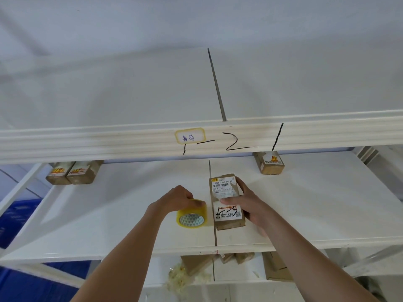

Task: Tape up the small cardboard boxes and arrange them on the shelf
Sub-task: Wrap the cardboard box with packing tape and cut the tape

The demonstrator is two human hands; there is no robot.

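My right hand [246, 205] clamps the box [226, 201] flat on the middle shelf [109, 214], thumb across its top. My left hand [176, 198] grips the tape [192, 214] just beside it. I should draw the strip straight along the seam, keeping the box pinned.

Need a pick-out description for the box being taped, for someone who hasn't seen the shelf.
Start at the shelf beam with the handwritten label: on the white middle shelf below it, near the front edge by the centre seam, lies one cardboard box. Unlike the boxes at the back, it is under the right hand, marked "4-5" in black, beside the yellow tape roll gripped by the left hand.
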